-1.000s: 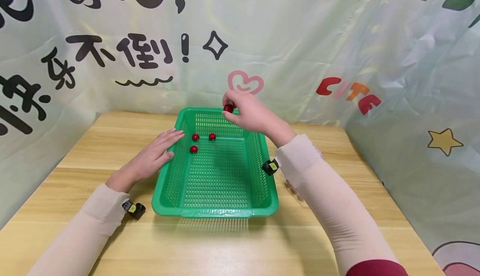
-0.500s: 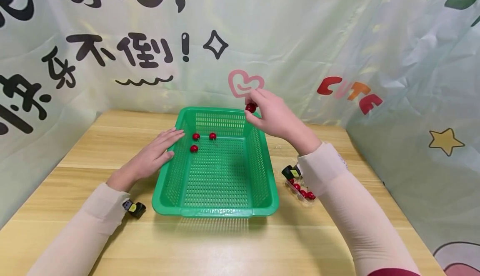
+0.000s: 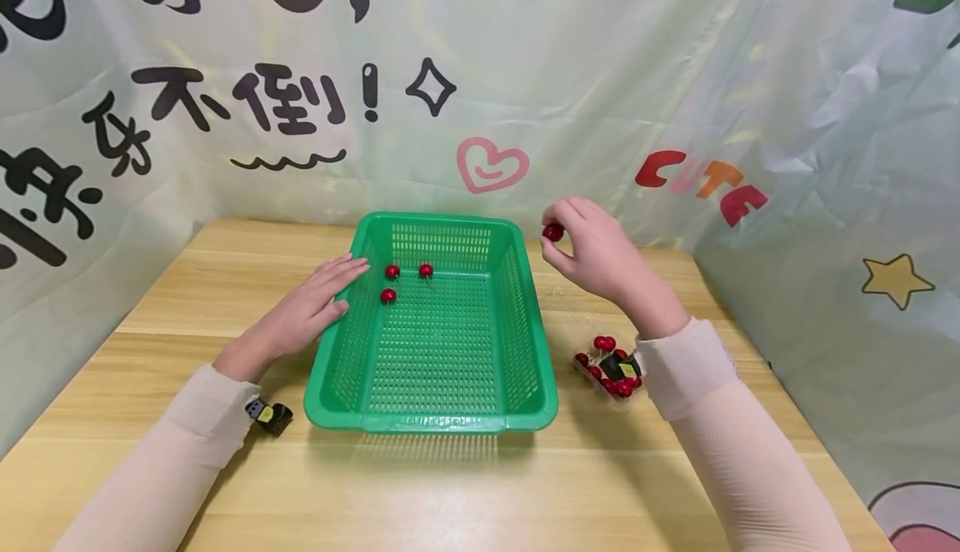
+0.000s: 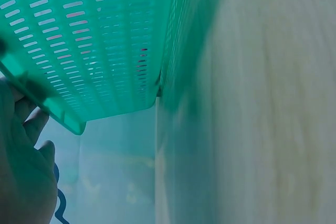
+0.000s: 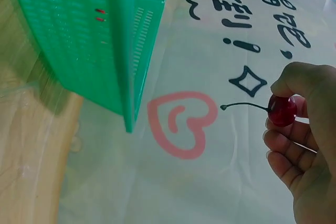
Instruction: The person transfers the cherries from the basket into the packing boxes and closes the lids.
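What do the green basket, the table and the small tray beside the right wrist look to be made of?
Basket: moulded plastic, slightly glossy, with slotted walls and floor. Table: wood or wood-look laminate, matte, with pale grain lines. Tray: thin clear plastic, probably; the cherries inside show through it.

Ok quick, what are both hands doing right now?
Left hand: open, flat fingers resting against the green plastic mesh basket.
Right hand: pinching a small dark red cherry.

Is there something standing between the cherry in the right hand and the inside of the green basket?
Only the basket's own right wall. The right hand pinches the cherry just outside and above that rim, with open air between.
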`<state>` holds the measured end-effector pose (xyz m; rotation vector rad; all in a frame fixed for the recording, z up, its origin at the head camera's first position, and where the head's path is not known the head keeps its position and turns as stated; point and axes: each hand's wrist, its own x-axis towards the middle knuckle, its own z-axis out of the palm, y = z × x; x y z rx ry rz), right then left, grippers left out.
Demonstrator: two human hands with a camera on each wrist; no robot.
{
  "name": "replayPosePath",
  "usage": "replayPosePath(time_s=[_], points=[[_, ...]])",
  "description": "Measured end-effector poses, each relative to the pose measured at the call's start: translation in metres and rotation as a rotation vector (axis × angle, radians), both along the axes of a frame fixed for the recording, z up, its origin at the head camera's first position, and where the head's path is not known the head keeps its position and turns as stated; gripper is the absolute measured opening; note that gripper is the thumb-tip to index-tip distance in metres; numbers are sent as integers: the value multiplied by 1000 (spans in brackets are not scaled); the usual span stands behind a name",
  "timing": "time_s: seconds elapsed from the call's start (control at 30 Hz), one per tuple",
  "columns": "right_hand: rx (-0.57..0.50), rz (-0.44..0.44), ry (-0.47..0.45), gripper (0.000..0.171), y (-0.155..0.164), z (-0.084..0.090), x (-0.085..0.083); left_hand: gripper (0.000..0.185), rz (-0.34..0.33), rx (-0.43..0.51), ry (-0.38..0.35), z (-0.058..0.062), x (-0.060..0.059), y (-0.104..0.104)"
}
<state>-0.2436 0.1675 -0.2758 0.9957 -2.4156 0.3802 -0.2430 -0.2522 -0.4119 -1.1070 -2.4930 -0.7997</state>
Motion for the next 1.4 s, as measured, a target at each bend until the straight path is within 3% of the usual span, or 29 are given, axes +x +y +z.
replayPosePath(time_s=[0.27, 0.47, 0.73, 1.07, 1.4], points=[[-35, -20, 41, 12, 25, -19, 5, 50, 1, 3, -3, 0, 1, 0], [-52, -71, 13, 16, 44, -29, 10, 50, 2, -5, 1, 1, 0, 0], [-16, -139, -66, 14, 64, -44, 18, 50, 3, 0, 1, 1, -1, 0], [12, -151, -168, 12, 78, -77, 23, 51, 6, 11, -12, 0, 1, -2], [16, -211, -301, 17, 84, -93, 27, 51, 5, 6, -13, 0, 1, 0]])
